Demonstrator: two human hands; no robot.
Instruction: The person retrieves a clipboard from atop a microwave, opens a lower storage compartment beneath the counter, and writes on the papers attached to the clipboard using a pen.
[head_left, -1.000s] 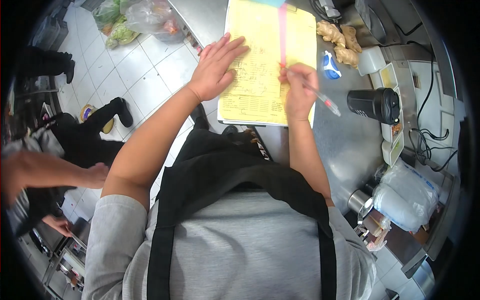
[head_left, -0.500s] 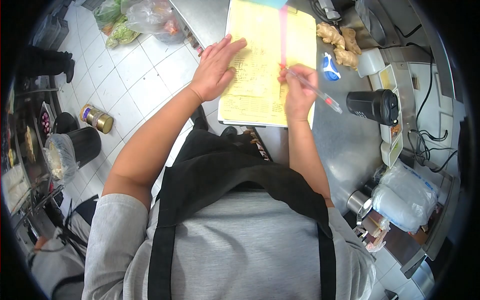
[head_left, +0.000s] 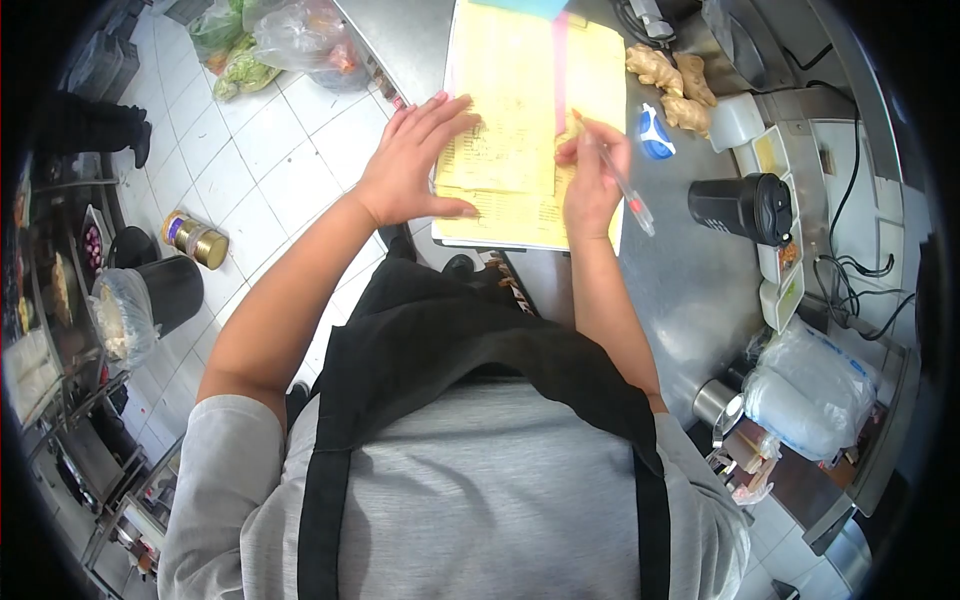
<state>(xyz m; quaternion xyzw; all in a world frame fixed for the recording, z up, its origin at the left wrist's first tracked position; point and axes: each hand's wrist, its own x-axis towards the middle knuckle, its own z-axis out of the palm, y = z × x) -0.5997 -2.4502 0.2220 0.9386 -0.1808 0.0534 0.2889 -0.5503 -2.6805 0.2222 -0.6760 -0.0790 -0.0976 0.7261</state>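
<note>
A clear-barrelled pen [head_left: 628, 194] with a red part inside is held in my right hand [head_left: 592, 185], whose fingers are wrapped round it over the right half of the yellow paper [head_left: 500, 60]. The yellow sheets carry rows of handwriting and a pink vertical strip [head_left: 560, 70]. They lie on a white backing near the counter's edge. My left hand [head_left: 415, 165] is open, with fingers and thumb spread over the left edge of the paper. A blue sheet [head_left: 525, 6] shows at the top of the stack. Beside the paper sits a blue-and-white correction tape dispenser [head_left: 656, 133].
Ginger roots [head_left: 672, 85], a black tumbler [head_left: 740, 208] and white containers [head_left: 775, 155] stand on the steel counter [head_left: 670, 290]. A bulky plastic bag [head_left: 815, 400] is lower right. Bagged vegetables [head_left: 245, 70], a jar [head_left: 195, 240] and a black bin [head_left: 170, 290] are on the left.
My left hand has spread its fingers, its thumb now lower on the paper. My right hand has shifted slightly left and the pen is steeper. A person at lower left has gone from view.
</note>
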